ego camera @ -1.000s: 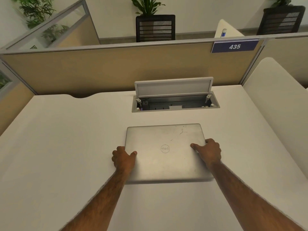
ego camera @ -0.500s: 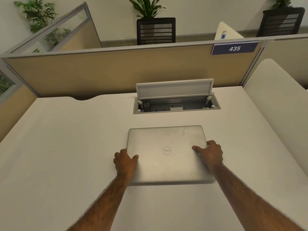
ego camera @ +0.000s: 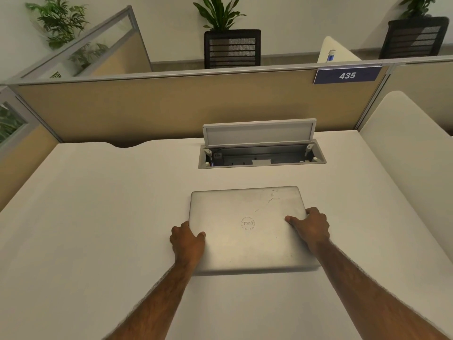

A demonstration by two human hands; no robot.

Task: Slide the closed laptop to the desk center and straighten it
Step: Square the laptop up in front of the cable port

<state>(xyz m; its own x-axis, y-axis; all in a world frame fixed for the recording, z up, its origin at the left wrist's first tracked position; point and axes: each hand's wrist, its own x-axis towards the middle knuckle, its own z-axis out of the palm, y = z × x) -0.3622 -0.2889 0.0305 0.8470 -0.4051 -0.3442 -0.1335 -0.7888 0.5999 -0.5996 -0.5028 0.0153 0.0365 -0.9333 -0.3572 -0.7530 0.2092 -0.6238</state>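
A closed silver laptop [ego camera: 247, 231] lies flat on the white desk [ego camera: 98, 217], near the middle and just in front of the cable box. Its edges run roughly parallel to the desk's front. My left hand [ego camera: 187, 240] grips the laptop's left edge, thumb on the lid. My right hand [ego camera: 310, 227] grips the right edge, thumb resting on the lid too. Both forearms reach in from the bottom of the view.
An open cable box [ego camera: 261, 157] with its lid raised is set into the desk behind the laptop. A tan partition [ego camera: 171, 106] with a "435" sign [ego camera: 346, 75] closes the back. A white side panel [ego camera: 407, 143] stands at the right.
The laptop and both hands sit a touch further right and lower in view; the grip is unchanged. Much of this looks like head movement.
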